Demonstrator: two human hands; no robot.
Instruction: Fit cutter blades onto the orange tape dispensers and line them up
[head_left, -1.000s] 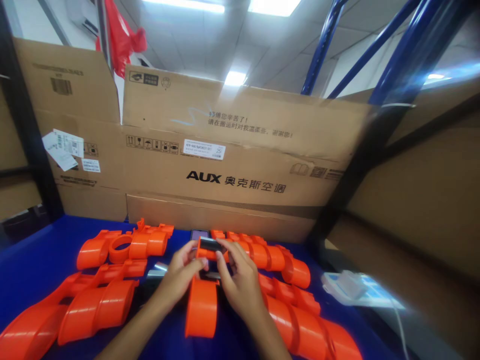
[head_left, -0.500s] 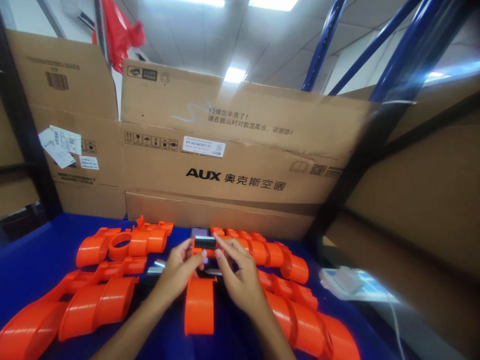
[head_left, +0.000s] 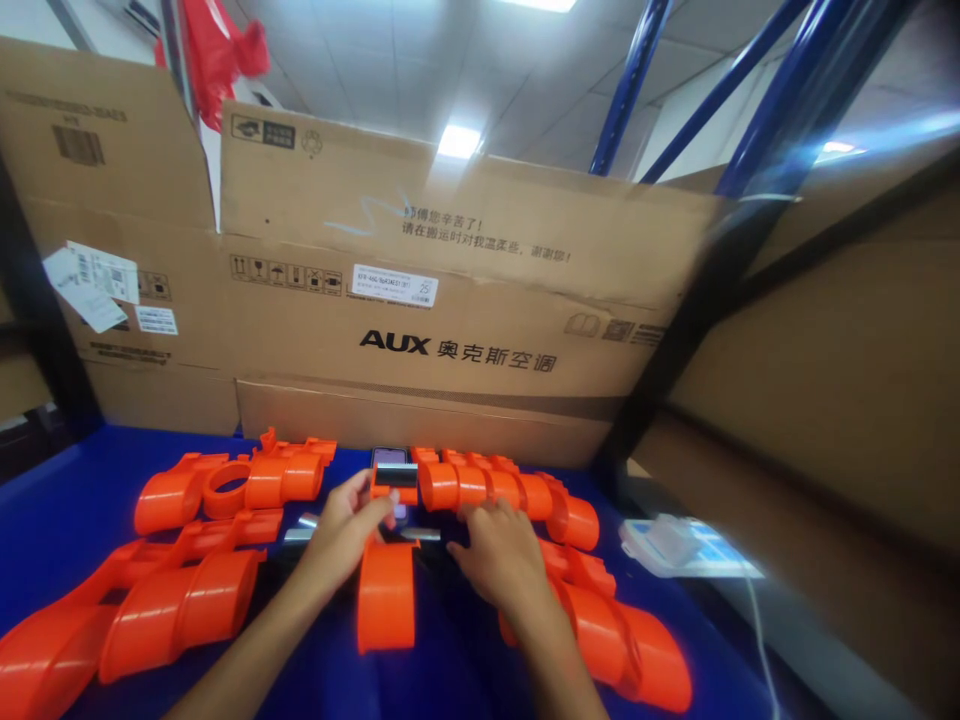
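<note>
My left hand [head_left: 351, 525] is closed around a small orange plastic piece [head_left: 405, 495] that carries a black strip [head_left: 396, 475] with a pale silver edge. Just below that hand an orange ring-shaped part [head_left: 386, 600] stands on the blue surface; whether it joins the held piece is hidden. My right hand [head_left: 499, 555] is apart from the held piece, thumb spread away from bent fingers, close to a row of orange ring parts [head_left: 472, 487]. Its fingertips are partly hidden. Between the hands lies a thin silver strip [head_left: 421, 535].
More orange ring parts [head_left: 217, 595] lie in rows at left, others [head_left: 600, 630] at right. A phone [head_left: 390, 457] lies behind the left hand. A white power strip [head_left: 675, 548] with a cable is at right. A cardboard panel [head_left: 420, 400] stands behind.
My right hand has let go of the black-strip piece and moved right and down, toward the orange rings. My left hand keeps hold of the piece. The whole view has shifted slightly.
</note>
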